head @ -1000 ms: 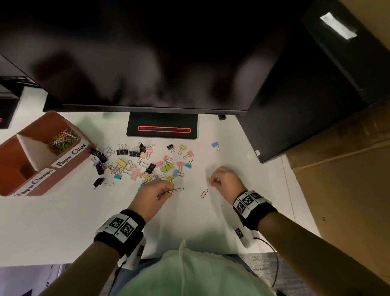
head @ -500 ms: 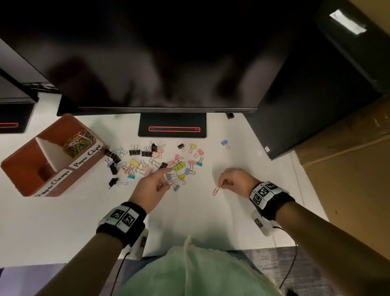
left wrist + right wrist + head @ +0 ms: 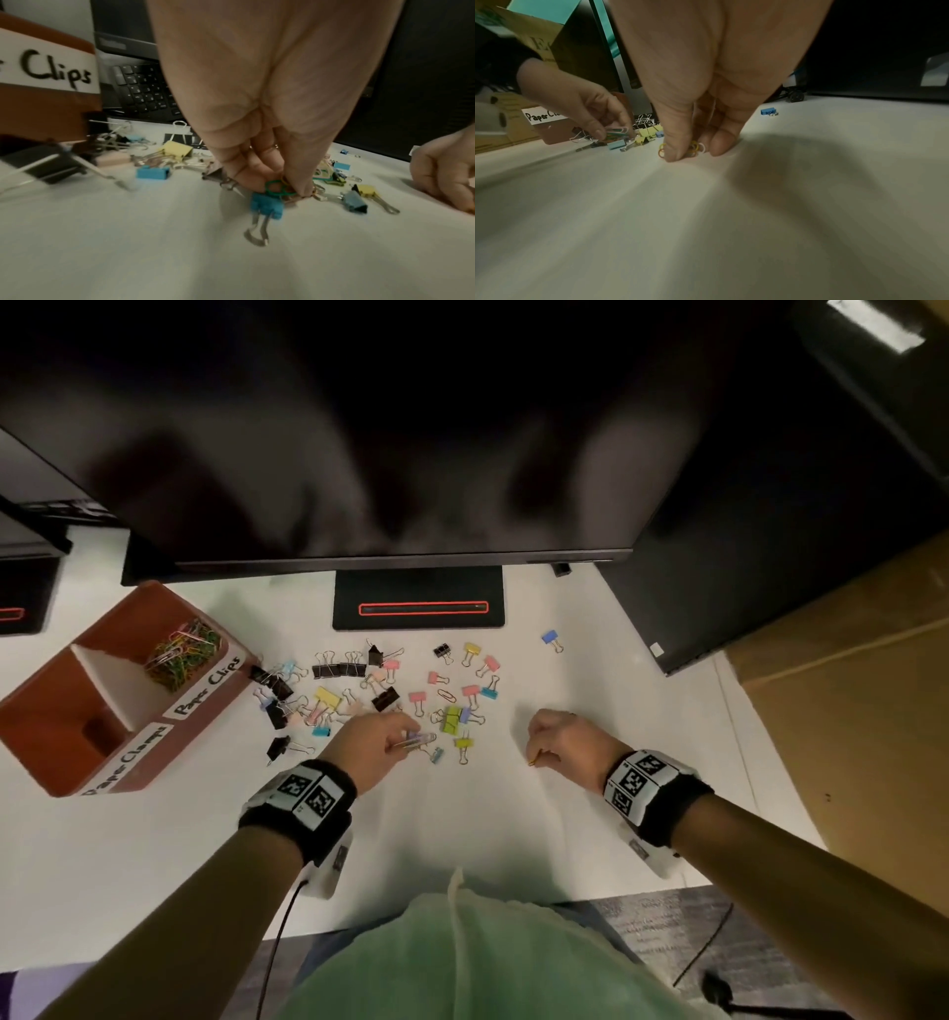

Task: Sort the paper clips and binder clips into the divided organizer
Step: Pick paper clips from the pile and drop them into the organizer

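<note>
The brown divided organizer stands at the left; its far compartment, labelled Paper Clips, holds a heap of coloured paper clips. Several coloured and black binder clips lie scattered mid-table. My left hand is at the pile's near edge and pinches a small bunch of paper clips just above a blue binder clip. My right hand, to the right of the pile, pinches several orange, yellow and white paper clips against the table with thumb and fingers.
A monitor stand sits behind the pile under a large dark screen. A lone blue binder clip lies at the far right. A dark cabinet borders the table's right side. A keyboard shows behind the organizer.
My right hand has closed on the orange paper clip that lay loose between the hands. My left hand, still holding its clips, has moved forward to the edge of the binder clip pile.
</note>
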Demonstrator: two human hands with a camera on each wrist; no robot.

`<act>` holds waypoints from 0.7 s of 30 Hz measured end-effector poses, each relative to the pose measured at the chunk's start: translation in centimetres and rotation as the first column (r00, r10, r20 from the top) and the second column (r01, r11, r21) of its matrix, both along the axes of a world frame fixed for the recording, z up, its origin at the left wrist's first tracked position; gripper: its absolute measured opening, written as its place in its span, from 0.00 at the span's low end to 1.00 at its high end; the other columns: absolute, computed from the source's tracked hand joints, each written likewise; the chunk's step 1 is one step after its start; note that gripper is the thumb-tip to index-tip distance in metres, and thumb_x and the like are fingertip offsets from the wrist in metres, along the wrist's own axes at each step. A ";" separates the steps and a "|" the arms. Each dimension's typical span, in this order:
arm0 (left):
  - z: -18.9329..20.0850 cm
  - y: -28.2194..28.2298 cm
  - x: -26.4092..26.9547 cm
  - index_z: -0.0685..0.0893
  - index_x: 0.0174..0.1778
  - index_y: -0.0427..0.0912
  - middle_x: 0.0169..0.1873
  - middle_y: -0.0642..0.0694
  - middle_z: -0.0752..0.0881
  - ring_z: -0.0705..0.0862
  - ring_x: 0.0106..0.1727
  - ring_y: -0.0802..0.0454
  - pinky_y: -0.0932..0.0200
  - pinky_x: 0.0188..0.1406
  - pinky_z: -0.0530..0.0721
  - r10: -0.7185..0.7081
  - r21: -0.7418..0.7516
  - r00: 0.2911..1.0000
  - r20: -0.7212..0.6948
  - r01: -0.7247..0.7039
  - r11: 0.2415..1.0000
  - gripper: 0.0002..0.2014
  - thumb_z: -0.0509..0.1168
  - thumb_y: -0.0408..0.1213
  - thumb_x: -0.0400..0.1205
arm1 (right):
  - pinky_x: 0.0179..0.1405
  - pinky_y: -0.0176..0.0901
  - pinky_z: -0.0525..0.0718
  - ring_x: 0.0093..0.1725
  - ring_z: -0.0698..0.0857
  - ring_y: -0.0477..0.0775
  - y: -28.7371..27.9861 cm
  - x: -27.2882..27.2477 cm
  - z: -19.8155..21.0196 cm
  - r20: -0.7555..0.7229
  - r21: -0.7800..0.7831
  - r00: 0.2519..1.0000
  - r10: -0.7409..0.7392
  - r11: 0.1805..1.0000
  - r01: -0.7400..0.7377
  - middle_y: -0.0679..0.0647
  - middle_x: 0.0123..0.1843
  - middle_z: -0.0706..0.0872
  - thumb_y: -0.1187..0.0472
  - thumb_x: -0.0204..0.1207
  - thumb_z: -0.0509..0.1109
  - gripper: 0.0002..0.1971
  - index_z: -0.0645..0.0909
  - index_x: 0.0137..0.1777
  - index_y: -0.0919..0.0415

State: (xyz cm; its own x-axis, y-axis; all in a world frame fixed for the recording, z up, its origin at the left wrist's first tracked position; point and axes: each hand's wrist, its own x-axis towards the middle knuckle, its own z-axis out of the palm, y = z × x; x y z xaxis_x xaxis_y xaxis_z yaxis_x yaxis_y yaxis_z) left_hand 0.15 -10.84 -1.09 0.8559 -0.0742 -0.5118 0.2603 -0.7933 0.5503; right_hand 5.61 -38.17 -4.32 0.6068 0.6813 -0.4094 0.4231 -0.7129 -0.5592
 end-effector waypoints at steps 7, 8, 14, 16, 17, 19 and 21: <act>-0.2 -0.9 -2.1 0.75 0.69 0.53 0.41 0.49 0.85 0.82 0.41 0.56 0.64 0.47 0.80 -0.093 -0.111 0.994 0.058 0.099 0.989 0.24 0.66 0.31 0.78 | 0.62 0.44 0.77 0.55 0.82 0.57 0.1 0.5 0.2 -0.047 -0.035 0.997 -0.054 0.998 0.052 0.58 0.52 0.87 0.66 0.75 0.69 0.08 0.84 0.53 0.63; -0.3 -1.5 -1.9 0.73 0.70 0.55 0.37 0.51 0.83 0.80 0.38 0.58 0.67 0.44 0.78 -0.136 -0.120 0.989 0.050 0.142 0.983 0.26 0.65 0.30 0.78 | 0.62 0.44 0.77 0.55 0.82 0.57 0.1 0.7 0.2 -0.054 -0.044 0.997 -0.057 0.998 0.054 0.59 0.53 0.86 0.65 0.75 0.69 0.08 0.85 0.53 0.62; -1.4 -4.0 -1.0 0.71 0.73 0.52 0.55 0.44 0.83 0.80 0.54 0.48 0.58 0.57 0.74 -0.234 0.017 0.972 0.007 0.234 0.972 0.25 0.63 0.31 0.80 | 0.51 0.33 0.73 0.50 0.83 0.59 -0.1 0.9 0.2 -0.014 -0.049 0.999 -0.051 0.998 0.050 0.59 0.55 0.81 0.66 0.75 0.69 0.07 0.87 0.49 0.65; -1.4 -4.2 -1.0 0.78 0.66 0.46 0.55 0.44 0.83 0.80 0.55 0.47 0.57 0.58 0.74 -0.226 0.010 0.973 0.043 0.225 0.974 0.19 0.63 0.31 0.79 | 0.53 0.35 0.74 0.52 0.83 0.60 -0.1 0.9 0.1 -0.016 -0.050 1.000 -0.023 0.998 0.023 0.60 0.54 0.84 0.66 0.75 0.69 0.06 0.87 0.49 0.66; -1.4 -4.2 -1.2 0.80 0.61 0.44 0.52 0.45 0.84 0.79 0.52 0.48 0.56 0.57 0.76 -0.222 0.007 0.973 0.056 0.222 0.975 0.15 0.64 0.30 0.79 | 0.56 0.38 0.75 0.54 0.83 0.59 0.0 1.0 0.1 -0.019 -0.056 1.000 -0.016 0.998 0.015 0.60 0.53 0.85 0.66 0.75 0.69 0.07 0.86 0.49 0.65; -1.6 -3.9 -1.5 0.82 0.55 0.42 0.43 0.48 0.81 0.75 0.45 0.52 0.54 0.53 0.78 -0.203 0.011 0.977 0.069 0.203 0.979 0.10 0.64 0.30 0.79 | 0.59 0.39 0.74 0.55 0.82 0.58 -0.1 1.2 0.2 -0.008 -0.074 1.000 -0.014 0.997 0.013 0.59 0.51 0.87 0.62 0.76 0.69 0.08 0.86 0.51 0.63; -1.9 -3.4 -1.9 0.82 0.53 0.41 0.40 0.52 0.76 0.72 0.43 0.55 0.58 0.48 0.75 -0.172 0.011 0.982 0.076 0.171 0.985 0.08 0.64 0.30 0.79 | 0.56 0.37 0.72 0.54 0.82 0.57 -0.2 1.3 0.3 0.003 -0.101 1.000 -0.013 0.995 0.014 0.58 0.50 0.86 0.60 0.77 0.68 0.09 0.85 0.53 0.61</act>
State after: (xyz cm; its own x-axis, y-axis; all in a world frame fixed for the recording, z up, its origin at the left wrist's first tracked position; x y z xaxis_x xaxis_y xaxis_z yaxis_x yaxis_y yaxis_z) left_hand -1.72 -14.27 -3.04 0.8673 -0.2209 -0.4460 0.0775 -0.8252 0.5595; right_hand 6.91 -38.39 -4.02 0.6165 0.6282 -0.4746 0.4142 -0.7714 -0.4831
